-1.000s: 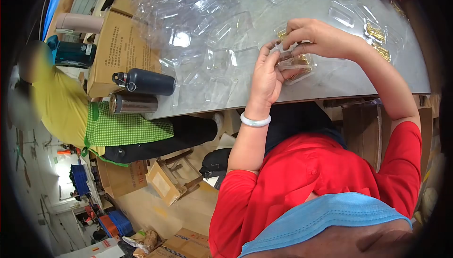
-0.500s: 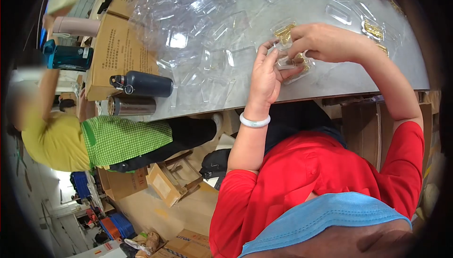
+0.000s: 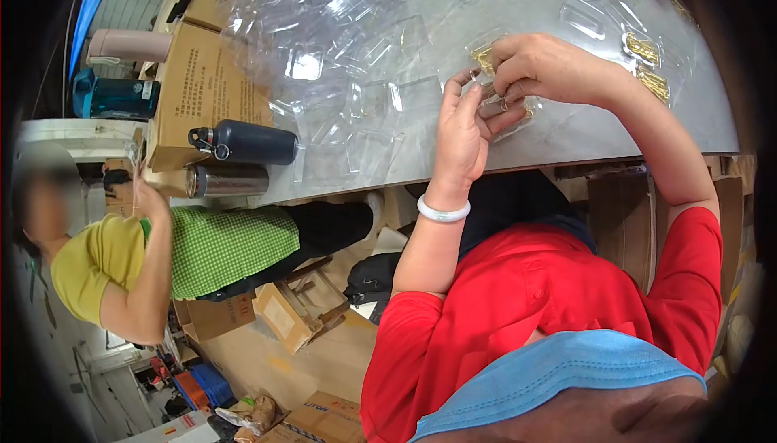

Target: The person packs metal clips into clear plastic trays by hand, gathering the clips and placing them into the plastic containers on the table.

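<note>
My left hand point(image 3: 463, 137), with a pale bangle point(image 3: 443, 210) at the wrist, holds a small clear plastic case point(image 3: 491, 101) between thumb and fingers above the table's front edge. Over that case my right hand point(image 3: 544, 70) is bent, its fingertips pinched together; what they grip is too small to make out. Gold-coloured metal pieces point(image 3: 483, 57) lie in a clear tray just beyond my fingers. More gold pieces point(image 3: 643, 48) sit in clear plastic to the right, beside another gold batch point(image 3: 653, 83) near my right forearm.
A heap of clear plastic cases point(image 3: 324, 22) covers the left of the grey table point(image 3: 534, 151). A dark bottle point(image 3: 257, 144), a metal cup point(image 3: 227, 181) and a cardboard box point(image 3: 190, 91) stand at its left end. A co-worker in a green checked apron point(image 3: 231, 253) stands beyond.
My right fingers have closed in over the case, and the right forearm has shifted slightly, showing more gold pieces. The co-worker's raised arm has come down; the block-like thing up there is gone from view.
</note>
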A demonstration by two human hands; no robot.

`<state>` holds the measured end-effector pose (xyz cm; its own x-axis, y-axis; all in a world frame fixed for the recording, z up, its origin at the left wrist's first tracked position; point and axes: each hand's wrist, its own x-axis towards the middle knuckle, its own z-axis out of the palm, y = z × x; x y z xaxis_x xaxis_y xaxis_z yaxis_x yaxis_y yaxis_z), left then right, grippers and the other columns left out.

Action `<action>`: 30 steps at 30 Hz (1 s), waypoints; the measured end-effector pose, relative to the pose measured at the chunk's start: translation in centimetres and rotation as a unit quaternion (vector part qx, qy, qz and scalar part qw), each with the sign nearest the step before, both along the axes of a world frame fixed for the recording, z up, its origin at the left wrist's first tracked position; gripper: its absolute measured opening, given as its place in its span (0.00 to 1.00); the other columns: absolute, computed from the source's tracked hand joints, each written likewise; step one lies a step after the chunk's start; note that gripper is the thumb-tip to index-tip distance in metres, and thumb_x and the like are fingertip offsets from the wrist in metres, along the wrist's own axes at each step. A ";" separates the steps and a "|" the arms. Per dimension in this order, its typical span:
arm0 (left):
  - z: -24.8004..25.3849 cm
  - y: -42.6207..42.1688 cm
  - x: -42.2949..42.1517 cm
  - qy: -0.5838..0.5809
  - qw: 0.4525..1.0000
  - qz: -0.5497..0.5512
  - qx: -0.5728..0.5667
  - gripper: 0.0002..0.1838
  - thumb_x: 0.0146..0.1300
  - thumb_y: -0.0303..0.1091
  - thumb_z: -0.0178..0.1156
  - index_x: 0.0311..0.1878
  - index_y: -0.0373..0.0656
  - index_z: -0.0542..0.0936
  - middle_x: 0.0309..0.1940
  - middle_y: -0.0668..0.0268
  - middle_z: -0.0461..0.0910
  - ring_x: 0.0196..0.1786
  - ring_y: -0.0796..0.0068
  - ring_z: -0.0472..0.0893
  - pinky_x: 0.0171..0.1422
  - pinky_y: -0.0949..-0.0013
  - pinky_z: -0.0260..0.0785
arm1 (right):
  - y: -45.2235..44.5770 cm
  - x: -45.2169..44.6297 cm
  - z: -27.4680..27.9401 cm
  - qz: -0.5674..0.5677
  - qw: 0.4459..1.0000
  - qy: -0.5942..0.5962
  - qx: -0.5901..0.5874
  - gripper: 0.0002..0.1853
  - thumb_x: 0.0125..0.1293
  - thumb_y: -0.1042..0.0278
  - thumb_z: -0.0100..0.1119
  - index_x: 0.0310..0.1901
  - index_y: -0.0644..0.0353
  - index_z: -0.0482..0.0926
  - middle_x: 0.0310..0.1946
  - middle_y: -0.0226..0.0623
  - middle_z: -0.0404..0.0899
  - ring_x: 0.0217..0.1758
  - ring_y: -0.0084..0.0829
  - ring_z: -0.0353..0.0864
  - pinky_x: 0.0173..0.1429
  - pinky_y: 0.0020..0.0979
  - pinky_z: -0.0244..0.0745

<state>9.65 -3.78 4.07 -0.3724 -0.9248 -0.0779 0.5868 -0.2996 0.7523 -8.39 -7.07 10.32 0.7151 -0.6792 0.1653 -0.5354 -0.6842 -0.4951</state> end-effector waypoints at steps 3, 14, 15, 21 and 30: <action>0.0 -0.1 0.2 -0.001 1.000 0.003 -0.005 0.16 0.73 0.31 0.40 0.60 0.35 0.60 0.51 0.47 0.73 0.50 0.50 0.81 0.53 0.54 0.80 | 0.1 -0.1 0.6 0.020 1.000 0.022 0.003 0.04 0.52 0.75 0.63 0.31 0.61 0.81 0.30 0.38 0.76 0.38 0.41 0.76 0.41 0.38 0.71; -0.2 0.3 -0.4 -0.007 1.000 0.010 -0.010 0.15 0.74 0.30 0.39 0.61 0.39 0.60 0.53 0.48 0.73 0.52 0.50 0.80 0.55 0.54 0.78 | 0.0 0.7 -0.8 -0.060 0.991 0.021 -0.121 0.09 0.55 0.67 0.60 0.35 0.62 0.81 0.29 0.40 0.76 0.36 0.43 0.78 0.41 0.40 0.71; -0.1 0.4 -0.3 -0.007 1.000 0.011 -0.006 0.15 0.73 0.30 0.39 0.61 0.38 0.60 0.53 0.48 0.72 0.52 0.49 0.80 0.55 0.54 0.78 | 0.0 0.6 -0.8 -0.070 0.987 0.003 -0.143 0.09 0.55 0.65 0.60 0.35 0.61 0.81 0.29 0.40 0.76 0.37 0.43 0.78 0.41 0.40 0.72; 0.6 0.2 0.9 0.022 0.999 0.027 -0.001 0.19 0.69 0.26 0.39 0.62 0.36 0.58 0.52 0.44 0.72 0.52 0.46 0.79 0.55 0.53 0.78 | 2.2 -1.8 1.2 -0.145 0.988 -0.002 -0.057 0.12 0.54 0.64 0.64 0.36 0.64 0.79 0.28 0.40 0.78 0.32 0.41 0.79 0.37 0.37 0.73; 0.6 0.5 1.4 -0.019 0.999 0.039 -0.007 0.22 0.66 0.23 0.43 0.62 0.33 0.56 0.53 0.41 0.71 0.51 0.46 0.79 0.55 0.55 0.78 | 3.5 -2.8 0.5 -0.154 0.981 -0.114 0.034 0.08 0.55 0.76 0.62 0.38 0.66 0.79 0.30 0.43 0.81 0.33 0.40 0.81 0.38 0.35 0.75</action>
